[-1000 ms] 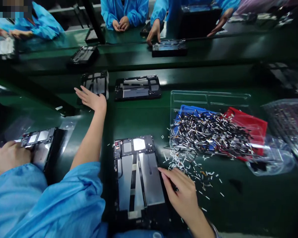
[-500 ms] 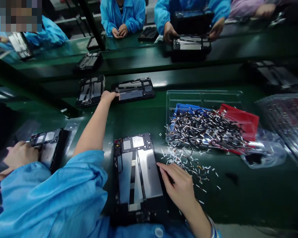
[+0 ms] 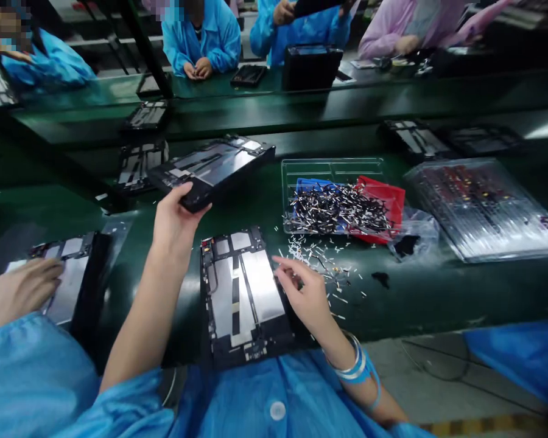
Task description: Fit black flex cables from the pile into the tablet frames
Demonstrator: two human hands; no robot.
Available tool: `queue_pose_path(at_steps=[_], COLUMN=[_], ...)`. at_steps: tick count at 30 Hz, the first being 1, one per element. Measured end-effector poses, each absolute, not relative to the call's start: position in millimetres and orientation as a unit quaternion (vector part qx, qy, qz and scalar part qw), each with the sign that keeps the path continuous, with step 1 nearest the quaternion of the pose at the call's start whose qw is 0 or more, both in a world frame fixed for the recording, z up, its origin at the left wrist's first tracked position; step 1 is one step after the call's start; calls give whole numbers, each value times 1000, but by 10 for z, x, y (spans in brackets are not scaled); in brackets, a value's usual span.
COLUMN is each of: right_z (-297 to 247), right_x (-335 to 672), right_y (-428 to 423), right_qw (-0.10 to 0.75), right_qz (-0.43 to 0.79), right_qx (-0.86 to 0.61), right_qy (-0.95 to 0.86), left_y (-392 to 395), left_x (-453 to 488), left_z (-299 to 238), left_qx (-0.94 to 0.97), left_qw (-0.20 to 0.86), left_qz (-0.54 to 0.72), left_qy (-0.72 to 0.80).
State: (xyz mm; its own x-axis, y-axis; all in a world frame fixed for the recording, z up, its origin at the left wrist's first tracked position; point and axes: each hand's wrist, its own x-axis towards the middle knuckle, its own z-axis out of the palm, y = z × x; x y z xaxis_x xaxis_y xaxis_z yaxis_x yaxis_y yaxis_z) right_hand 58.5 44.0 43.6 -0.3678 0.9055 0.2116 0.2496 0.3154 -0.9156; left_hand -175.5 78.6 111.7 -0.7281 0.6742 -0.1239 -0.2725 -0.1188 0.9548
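My left hand (image 3: 176, 216) is closed on the near corner of a black tablet frame (image 3: 212, 165) and holds it tilted above the green belt (image 3: 415, 292). A second tablet frame (image 3: 242, 295) with silver panels lies flat in front of me. My right hand (image 3: 301, 292) rests at its right edge, fingers loosely curled, thumb and forefinger close together; whether anything is between them I cannot make out. Small white and black cable pieces (image 3: 322, 261) lie scattered just beyond that hand.
A clear tray (image 3: 333, 167) holds a heap of small cables over blue and red bins. A flat clear tray of parts (image 3: 484, 207) sits right. A neighbour's hand (image 3: 21, 292) rests on another frame (image 3: 68, 277) at left. More frames and workers line the far belt.
My left hand reached the far frame, gripped it and lifted it toward me. My right hand shifted slightly up along the near frame's edge. The view swung right.
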Motion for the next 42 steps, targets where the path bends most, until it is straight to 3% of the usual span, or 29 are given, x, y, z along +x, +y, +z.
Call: queue_pose_path(at_steps=[3, 6, 9, 14, 18, 23, 26, 31, 35, 38, 42], right_z=[586, 688, 720, 701, 706, 563, 482, 570, 589, 528, 471], right_x=[378, 200, 99, 44, 260, 517, 579, 1109, 1687, 1822, 1760], right_y=[415, 363, 252, 127, 217, 273, 217, 205, 279, 315, 360], right_qw=[343, 358, 399, 330, 312, 253, 213, 233, 94, -16, -60], right_qz=[644, 753, 772, 789, 780, 765, 676, 274, 55, -19, -38], right_qx=[-362, -307, -285, -331, -334, -360, -404, -490, -541, -539, -512], right_qy=[-581, -459, -405, -398, -428, -470, -579, -794, -834, -842, -856], left_y=[23, -595, -1086, -1761, -1833, -1259, -995, -935, -902, -843, -755], left_x=[-1298, -928, -784, -1016, -1399, -1441, -1244, -1033, -968, -928, -983], left_z=[1094, 955, 664, 122, 137, 345, 309, 270, 333, 369, 444], left_qx=[160, 135, 152, 226, 250, 162, 199, 242, 244, 255, 298], left_qw=[306, 305, 310, 299, 375, 309, 342, 363, 377, 384, 346], left_qz=[774, 779, 743, 585, 521, 665, 666, 587, 565, 562, 586], left_qy=[531, 531, 574, 719, 725, 660, 633, 682, 692, 687, 670])
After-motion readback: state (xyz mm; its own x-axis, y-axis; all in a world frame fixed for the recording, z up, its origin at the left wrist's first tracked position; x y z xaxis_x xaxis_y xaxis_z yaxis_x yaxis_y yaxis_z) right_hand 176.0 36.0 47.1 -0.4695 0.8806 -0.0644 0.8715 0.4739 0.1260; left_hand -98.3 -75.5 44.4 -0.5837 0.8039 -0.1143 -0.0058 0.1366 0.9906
